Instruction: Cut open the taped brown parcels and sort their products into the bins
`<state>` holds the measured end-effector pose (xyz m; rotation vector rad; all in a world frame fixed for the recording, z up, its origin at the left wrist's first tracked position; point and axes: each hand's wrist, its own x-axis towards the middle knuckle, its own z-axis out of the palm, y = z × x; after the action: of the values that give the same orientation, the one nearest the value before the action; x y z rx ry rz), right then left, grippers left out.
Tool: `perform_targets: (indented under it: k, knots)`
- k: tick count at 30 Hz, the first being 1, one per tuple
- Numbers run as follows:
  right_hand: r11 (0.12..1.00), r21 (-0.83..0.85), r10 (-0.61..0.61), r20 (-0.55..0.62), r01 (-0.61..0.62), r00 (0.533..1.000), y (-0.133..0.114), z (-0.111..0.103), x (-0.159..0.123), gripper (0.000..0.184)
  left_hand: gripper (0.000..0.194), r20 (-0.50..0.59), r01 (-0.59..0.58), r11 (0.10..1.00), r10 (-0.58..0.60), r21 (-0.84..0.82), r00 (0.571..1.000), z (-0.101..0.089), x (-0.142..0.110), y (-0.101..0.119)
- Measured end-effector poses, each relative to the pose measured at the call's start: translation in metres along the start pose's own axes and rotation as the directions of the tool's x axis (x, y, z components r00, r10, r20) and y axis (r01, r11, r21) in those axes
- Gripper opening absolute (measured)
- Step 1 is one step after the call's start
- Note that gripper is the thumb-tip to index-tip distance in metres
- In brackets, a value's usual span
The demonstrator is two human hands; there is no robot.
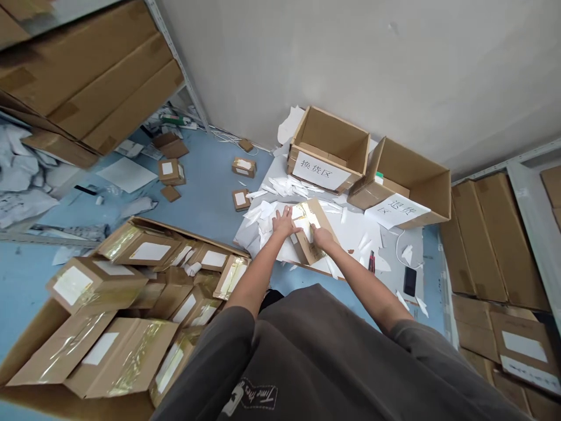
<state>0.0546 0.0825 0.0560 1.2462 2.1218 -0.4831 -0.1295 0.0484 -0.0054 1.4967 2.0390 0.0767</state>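
Brown carton [325,221]: left hand [284,221] spread on it, grip released; right hand [323,238] curled, grip I can't tell.

The dark grey T-shirt [324,351] has 2 short sleeves [234,333] and white lettering [259,396].
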Motion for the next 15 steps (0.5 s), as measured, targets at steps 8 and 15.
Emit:
perform_targets:
  k: [8,15]
  knots:
    - [0.999,0.023,0.022,0.111,-0.025,0.994,0.057,0.067,-0.095,0.075,0.125,0.000,0.011,0.998,-0.011,0.059,1.000,0.000,0.004,0.001]
    - [0.997,0.081,-0.011,0.084,0.004,0.996,0.066,0.081,-0.110,0.081,0.124,-0.021,0.079,0.991,-0.077,0.105,0.997,-0.003,-0.003,0.009]
